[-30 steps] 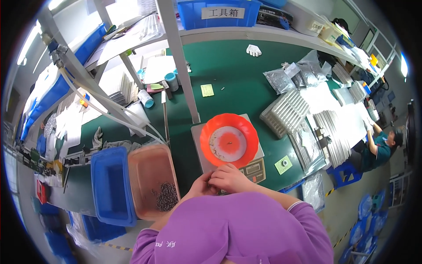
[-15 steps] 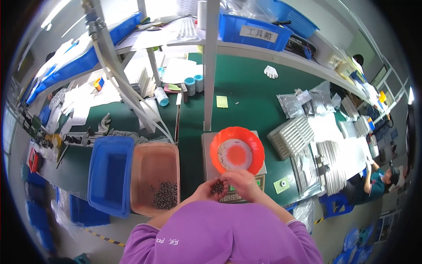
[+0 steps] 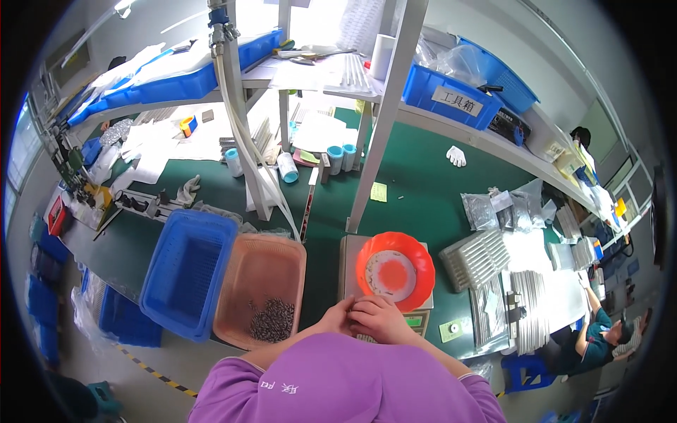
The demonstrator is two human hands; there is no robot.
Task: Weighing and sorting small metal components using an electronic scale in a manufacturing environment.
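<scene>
Meeting at seven o'clock from the orange bowl (image 3: 422, 272), left hand (image 3: 337, 319) and right hand (image 3: 376, 316) press together, any pinch hidden; the bowl tops a scale (image 3: 350, 262), small metal parts (image 3: 273, 321) at eight o'clock.

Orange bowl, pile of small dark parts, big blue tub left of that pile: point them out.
Orange bowl (image 3: 426, 273): head view, on its right inner wall.
Pile of small dark parts (image 3: 272, 321): head view, middle of the heap.
Blue tub (image 3: 185, 271): head view, on its bare inside.
</scene>
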